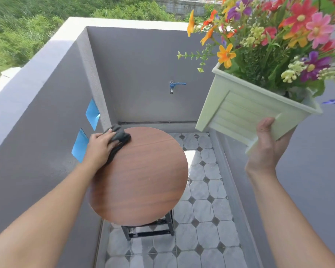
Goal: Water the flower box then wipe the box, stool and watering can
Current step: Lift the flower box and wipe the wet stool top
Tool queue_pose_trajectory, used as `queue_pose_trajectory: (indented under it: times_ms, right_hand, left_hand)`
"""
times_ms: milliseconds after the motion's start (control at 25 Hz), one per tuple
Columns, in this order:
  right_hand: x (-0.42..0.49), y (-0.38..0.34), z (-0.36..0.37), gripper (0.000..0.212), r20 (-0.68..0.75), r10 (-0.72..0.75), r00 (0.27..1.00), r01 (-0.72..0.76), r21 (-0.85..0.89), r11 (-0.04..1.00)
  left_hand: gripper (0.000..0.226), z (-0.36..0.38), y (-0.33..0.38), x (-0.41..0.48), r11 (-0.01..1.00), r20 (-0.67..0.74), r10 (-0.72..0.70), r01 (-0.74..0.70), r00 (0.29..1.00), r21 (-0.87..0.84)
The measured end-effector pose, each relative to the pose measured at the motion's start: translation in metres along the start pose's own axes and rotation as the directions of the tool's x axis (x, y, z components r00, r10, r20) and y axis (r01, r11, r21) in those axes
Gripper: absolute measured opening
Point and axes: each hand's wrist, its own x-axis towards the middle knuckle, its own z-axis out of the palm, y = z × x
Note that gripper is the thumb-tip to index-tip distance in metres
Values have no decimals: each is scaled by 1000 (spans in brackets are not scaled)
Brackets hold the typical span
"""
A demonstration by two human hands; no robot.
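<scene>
Stool top mostly clear; walls close L, prob. tight.

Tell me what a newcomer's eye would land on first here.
First, the pale green plastic flower box full of bright mixed flowers, held tilted in the air at upper right by the right hand. Next, the round brown wooden stool top at centre, where the left hand presses a dark cloth on its far-left edge.

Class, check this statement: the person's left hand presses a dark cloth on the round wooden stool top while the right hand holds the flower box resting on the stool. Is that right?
Not quite. In the head view the right hand holds the flower box lifted in the air, tilted, off to the side of the stool, not resting on it. The rest holds: the left hand presses the dark cloth on the stool top.
</scene>
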Motion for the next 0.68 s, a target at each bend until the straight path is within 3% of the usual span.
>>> queue_pose_trajectory:
  times_ms: [80, 200, 280, 360, 480, 560, 680]
  right_hand:
    - [1, 3, 0, 52, 4, -16, 1000, 16, -7, 1000]
    - [2, 5, 0, 50, 15, -14, 1000, 15, -23, 1000]
    - [1, 6, 0, 54, 14, -7, 1000, 7, -30, 1000]
    - [1, 6, 0, 56, 3, 10, 1000, -10, -20, 1000]
    - [1, 3, -2, 62, -1, 28, 1000, -28, -4, 1000]
    - [-1, 2, -2, 58, -2, 23, 1000, -23, -7, 1000]
    - [-6, 0, -1, 50, 11, 17, 1000, -16, -19, 1000]
  left_hand:
    - [36, 23, 35, 29, 998, 21, 45, -46, 999, 34]
    - [43, 48, 110, 36, 969, 132, 243, -248, 961, 21]
    - [45, 58, 150, 15, 872, 244, 483, -487, 841, -47]
    - [49, 57, 170, -13, 708, 323, 695, -690, 643, -150]
    - [47, 47, 165, -56, 466, 342, 860, -857, 379, -219]
    - [42, 40, 152, -86, 374, 339, 895, -901, 289, -220]
    - [39, 30, 133, -124, 299, 282, 931, -929, 233, -219]
